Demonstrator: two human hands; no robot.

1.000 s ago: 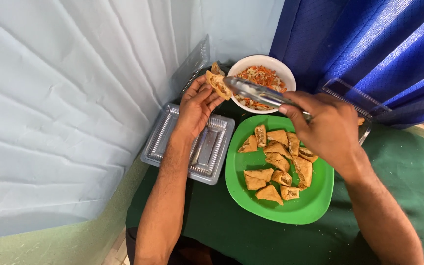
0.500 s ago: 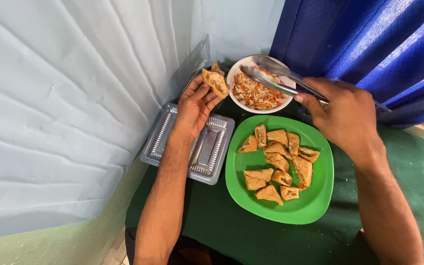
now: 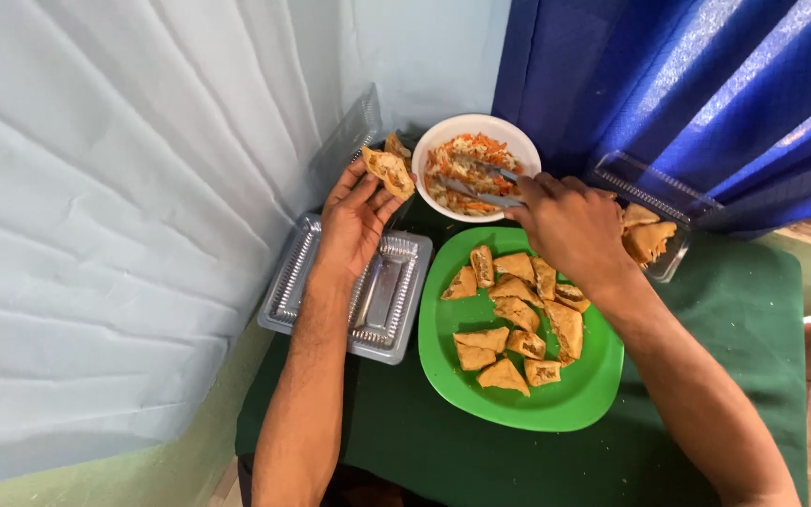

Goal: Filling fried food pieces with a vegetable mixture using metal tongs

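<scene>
Green cloth (image 3: 743,310): left hand (image 3: 354,221) with pastry (image 3: 389,172) beside bowl (image 3: 443,141).

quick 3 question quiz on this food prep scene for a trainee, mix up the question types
1. True or false: the left hand holds a fried pastry piece.
2. The right hand dips metal tongs into which dish? A) green plate B) white bowl C) clear plastic tray
3. Fill in: the table is covered by a ___ cloth.

Key: 1 true; 2 B; 3 green.
</scene>
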